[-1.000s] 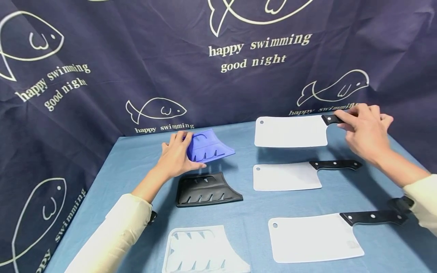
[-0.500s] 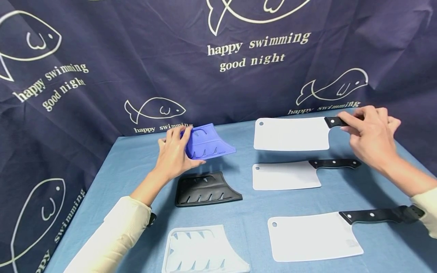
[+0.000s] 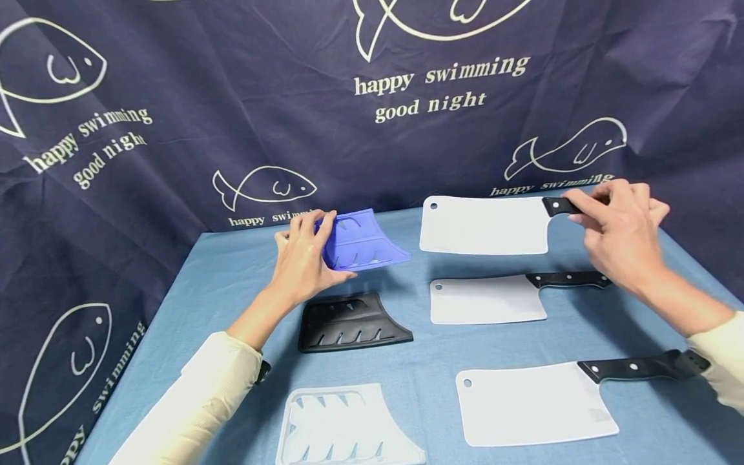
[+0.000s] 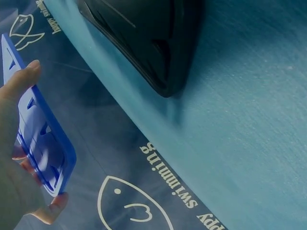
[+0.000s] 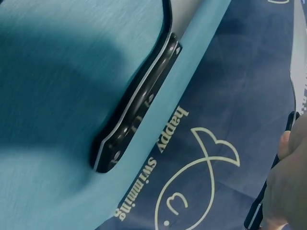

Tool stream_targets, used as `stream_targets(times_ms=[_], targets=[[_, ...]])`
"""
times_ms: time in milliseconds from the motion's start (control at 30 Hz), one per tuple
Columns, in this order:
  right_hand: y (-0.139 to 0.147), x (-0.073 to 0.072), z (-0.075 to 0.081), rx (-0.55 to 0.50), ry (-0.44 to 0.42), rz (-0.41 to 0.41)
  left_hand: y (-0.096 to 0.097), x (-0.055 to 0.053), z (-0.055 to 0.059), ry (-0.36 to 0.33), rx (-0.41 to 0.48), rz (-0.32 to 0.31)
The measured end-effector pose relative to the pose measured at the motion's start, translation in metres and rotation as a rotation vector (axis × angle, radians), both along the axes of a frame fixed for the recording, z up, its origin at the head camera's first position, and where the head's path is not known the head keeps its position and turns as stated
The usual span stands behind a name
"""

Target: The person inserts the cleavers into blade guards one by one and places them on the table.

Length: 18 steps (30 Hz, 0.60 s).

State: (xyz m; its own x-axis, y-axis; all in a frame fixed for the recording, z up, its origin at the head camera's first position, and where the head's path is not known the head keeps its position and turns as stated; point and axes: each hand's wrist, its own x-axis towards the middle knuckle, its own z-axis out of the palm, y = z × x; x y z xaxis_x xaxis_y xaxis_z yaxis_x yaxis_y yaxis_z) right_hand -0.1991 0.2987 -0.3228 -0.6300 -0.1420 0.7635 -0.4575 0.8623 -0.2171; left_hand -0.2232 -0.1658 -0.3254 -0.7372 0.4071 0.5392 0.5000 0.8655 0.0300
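My left hand (image 3: 303,261) pinches a blue blade cover (image 3: 363,242) by its closed end, thumb along the lower edge and fingers over the upper one. The cover is raised above the cloth, its flared end pointing right. On the other side my right hand (image 3: 622,232) grips the black handle (image 3: 560,205) of a cleaver, whose white blade (image 3: 485,226) hangs level over the table and points left toward the cover. A gap separates blade and cover. In the right wrist view most of the held handle (image 5: 261,206) is behind the hand.
A black blade cover (image 3: 351,323) and a whitish one (image 3: 349,423) lie below the left hand. Two more cleavers lie flat, a middle one (image 3: 488,300) and a near one (image 3: 535,405). A dark printed curtain (image 3: 372,148) stands behind the blue tablecloth (image 3: 232,271).
The blue cover has risen slightly and shifted right. The held cleaver went a little right, then moved left, narrowing the gap between them. The things on the cloth stayed put.
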Motion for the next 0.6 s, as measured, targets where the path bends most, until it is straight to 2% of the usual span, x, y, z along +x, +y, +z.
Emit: stream_targets(times_ms=[600], targets=[[-0.012, -0.003, 0.000, -0.005, 0.042, 0.020, 0.007, 0.002, 0.003, 0.035, 0.004, -0.011]])
